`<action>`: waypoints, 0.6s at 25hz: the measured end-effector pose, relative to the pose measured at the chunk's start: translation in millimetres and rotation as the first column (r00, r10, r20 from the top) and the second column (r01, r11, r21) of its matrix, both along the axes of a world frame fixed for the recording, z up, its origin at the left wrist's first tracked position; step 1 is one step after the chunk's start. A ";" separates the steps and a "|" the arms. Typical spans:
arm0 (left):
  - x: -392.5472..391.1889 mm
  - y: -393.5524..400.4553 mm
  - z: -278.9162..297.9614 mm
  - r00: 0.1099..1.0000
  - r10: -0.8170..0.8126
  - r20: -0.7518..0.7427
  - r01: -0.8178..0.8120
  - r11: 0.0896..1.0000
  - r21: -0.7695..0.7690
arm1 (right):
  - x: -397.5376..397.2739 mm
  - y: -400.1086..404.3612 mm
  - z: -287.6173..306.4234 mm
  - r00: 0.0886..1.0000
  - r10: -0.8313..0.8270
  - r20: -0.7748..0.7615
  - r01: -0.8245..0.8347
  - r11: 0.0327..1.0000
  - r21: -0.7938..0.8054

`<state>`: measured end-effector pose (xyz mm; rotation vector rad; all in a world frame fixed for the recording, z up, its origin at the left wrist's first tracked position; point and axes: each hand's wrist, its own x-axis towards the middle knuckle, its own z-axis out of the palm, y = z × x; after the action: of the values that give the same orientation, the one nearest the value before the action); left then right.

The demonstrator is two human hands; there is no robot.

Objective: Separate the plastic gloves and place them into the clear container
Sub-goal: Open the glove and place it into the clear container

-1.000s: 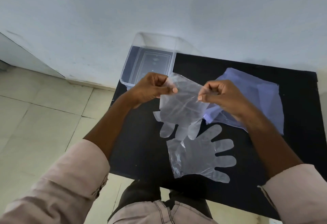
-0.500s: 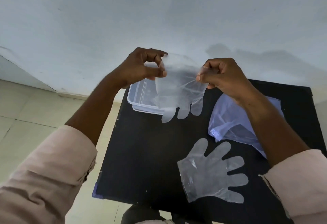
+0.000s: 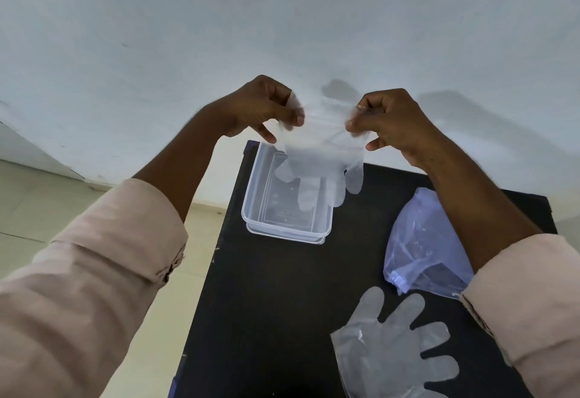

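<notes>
Both hands, left hand (image 3: 260,108) and right hand (image 3: 392,121), pinch a clear plastic glove (image 3: 320,159) by its cuff, dangling over the clear container (image 3: 254,209).

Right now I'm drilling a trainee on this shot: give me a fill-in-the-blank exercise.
1. Both hands hold a plastic glove with its fingers hanging over the clear ____.
2. A second glove lies flat on the ____ table.
3. The sleeves are ____ in colour.

Missing words: container; black; pink
</notes>
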<state>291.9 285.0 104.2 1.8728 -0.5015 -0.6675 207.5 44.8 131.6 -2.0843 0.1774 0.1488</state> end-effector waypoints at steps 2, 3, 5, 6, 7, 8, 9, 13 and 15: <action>12.4 7.2 3.9 1.000 -0.001 -0.024 0.000 1.000 -0.018 | 12.7 4.3 3.9 1.000 -0.003 -0.002 0.003 0.999 0.038; 17.3 9.1 5.9 1.000 0.000 -0.029 -0.001 0.999 -0.032 | 18.5 6.1 5.8 1.000 -0.003 0.000 0.003 0.999 0.053; 26.4 10.2 10.3 0.999 0.033 -0.025 -0.035 0.997 -0.073 | 31.1 10.7 9.1 1.000 -0.013 0.016 0.011 0.996 0.088; 30.8 9.8 12.3 0.997 0.069 -0.019 -0.071 0.993 -0.095 | 37.1 13.6 10.7 0.999 -0.031 0.023 0.028 0.993 0.111; 35.4 9.3 14.7 0.993 0.114 -0.011 -0.114 0.987 -0.111 | 42.8 17.2 12.9 0.998 -0.057 0.031 0.053 0.991 0.126; 39.6 8.2 17.6 0.987 0.161 -0.003 -0.160 0.980 -0.121 | 48.2 21.0 15.9 0.996 -0.084 0.043 0.078 0.988 0.134; 42.6 7.0 21.7 0.979 0.204 0.010 -0.201 0.971 -0.126 | 53.2 25.6 19.9 0.992 -0.113 0.063 0.105 0.986 0.130; 46.1 4.3 43.3 0.931 0.344 0.118 -0.308 0.918 -0.250 | 67.4 38.6 37.0 0.915 -0.212 0.343 0.212 0.976 0.037; 42.2 7.1 48.9 0.885 0.416 0.209 -0.325 0.873 -0.364 | 62.6 44.7 36.2 0.790 -0.198 0.580 0.275 0.960 -0.047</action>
<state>334.1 292.1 153.1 1.6909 -0.3809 -0.0490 270.1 89.5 167.9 -2.1174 0.0802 -0.6604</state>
